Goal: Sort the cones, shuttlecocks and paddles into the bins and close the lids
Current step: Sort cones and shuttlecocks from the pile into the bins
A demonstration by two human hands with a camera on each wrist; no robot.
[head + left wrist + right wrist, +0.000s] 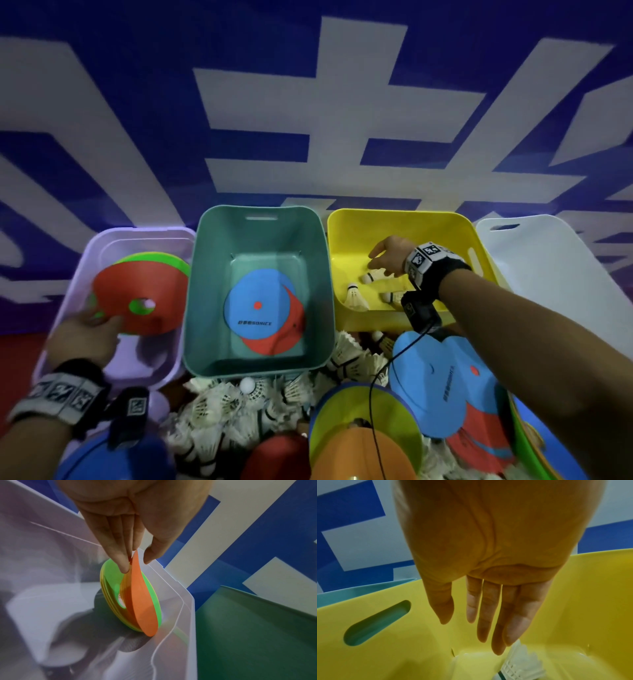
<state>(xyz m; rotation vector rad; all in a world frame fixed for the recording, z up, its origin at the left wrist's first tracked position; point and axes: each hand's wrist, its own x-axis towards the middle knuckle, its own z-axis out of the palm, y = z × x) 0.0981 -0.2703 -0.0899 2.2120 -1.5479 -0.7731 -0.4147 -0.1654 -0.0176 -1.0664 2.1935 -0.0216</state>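
Note:
My left hand pinches the rim of an orange flat cone over the lilac bin, above a green cone lying inside. In the left wrist view fingers and thumb of the left hand close on the orange cone. My right hand hangs open and empty inside the yellow bin, just above a shuttlecock; two more shuttlecocks lie there. The teal bin holds a blue paddle over a red paddle.
In front of the bins lies a heap of loose shuttlecocks, a blue paddle, a yellow cone and an orange one. A white lid leans to the right of the yellow bin. All three bins stand without lids.

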